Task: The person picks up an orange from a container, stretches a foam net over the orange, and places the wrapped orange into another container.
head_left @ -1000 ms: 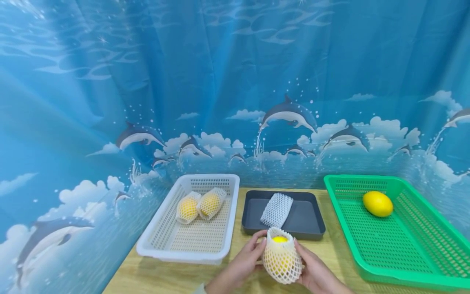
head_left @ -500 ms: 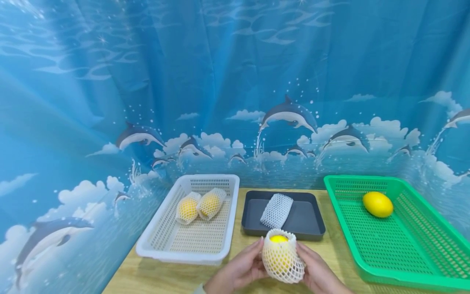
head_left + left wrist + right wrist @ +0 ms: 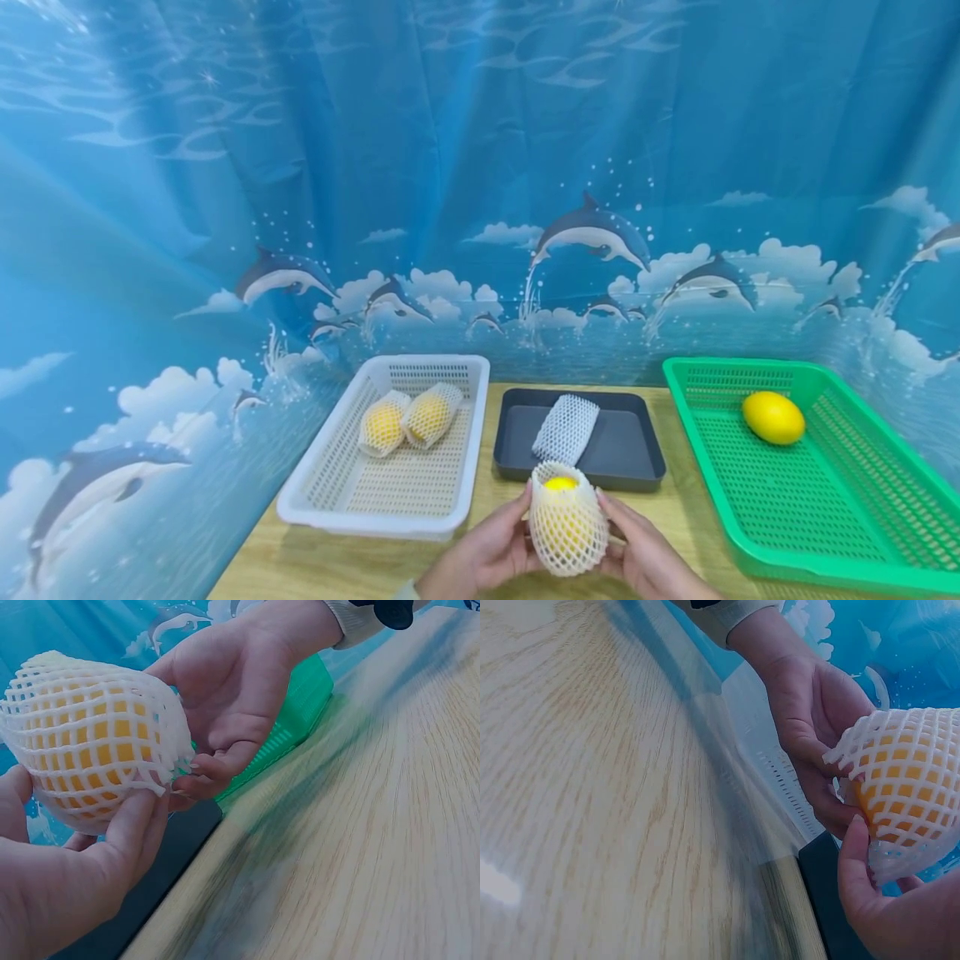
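Both hands hold a yellow oval fruit point(image 3: 560, 483) wrapped in a white foam net sleeve point(image 3: 568, 533), in front of the dark tray. The left hand point(image 3: 491, 542) grips its left side, and the right hand point(image 3: 645, 546) grips the right. Yellow skin shows through the sleeve's open top. In the left wrist view, fingers of the left hand point(image 3: 82, 885) support the net point(image 3: 97, 735) from below, near its loose edge. The right wrist view shows fingertips of both hands at that edge of the net point(image 3: 907, 780). Part of each hand is hidden behind the fruit.
A white basket point(image 3: 375, 527) at left holds two netted yellow fruits point(image 3: 431, 417). Behind the hands, a dark grey tray point(image 3: 622, 442) carries a flat foam net point(image 3: 566, 429). One bare yellow fruit point(image 3: 772, 417) lies in the green basket point(image 3: 825, 554) at right.
The netted fruit has shifted slightly left and now stands more upright between the hands. The fingers have changed their hold on it a little. Baskets and tray stay put.
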Available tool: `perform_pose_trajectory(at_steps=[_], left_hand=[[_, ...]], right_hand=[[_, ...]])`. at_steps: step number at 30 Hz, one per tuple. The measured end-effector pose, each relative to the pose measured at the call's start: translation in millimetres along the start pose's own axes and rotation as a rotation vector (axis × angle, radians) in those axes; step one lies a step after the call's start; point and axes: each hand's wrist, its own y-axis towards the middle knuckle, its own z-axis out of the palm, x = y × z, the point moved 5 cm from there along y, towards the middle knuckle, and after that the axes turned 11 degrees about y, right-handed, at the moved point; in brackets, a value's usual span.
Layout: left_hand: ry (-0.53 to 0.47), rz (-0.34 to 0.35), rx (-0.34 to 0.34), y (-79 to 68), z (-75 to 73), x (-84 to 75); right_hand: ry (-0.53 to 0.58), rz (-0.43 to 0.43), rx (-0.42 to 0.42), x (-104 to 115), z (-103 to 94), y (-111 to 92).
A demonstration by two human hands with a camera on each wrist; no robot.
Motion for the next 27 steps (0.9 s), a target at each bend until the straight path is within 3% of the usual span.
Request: perform_pose_trajectory(at_steps=[11,22,27], left_hand=[[0.063,0.030,0.032,-0.8,-0.8,2.8],[0.031,-0.012,-0.045,-3.4,-3.3,0.3],[-0.001,-0.031,-0.044,-3.7,-1.7,-2.8]], right_hand=[[0.014,0.024,0.001,0.8,1.0,0.6],[0.023,-0.028,0.099,1.7,3.2,2.6],[0.027,-0.056,0.121,2.5,2.9,2.9]])
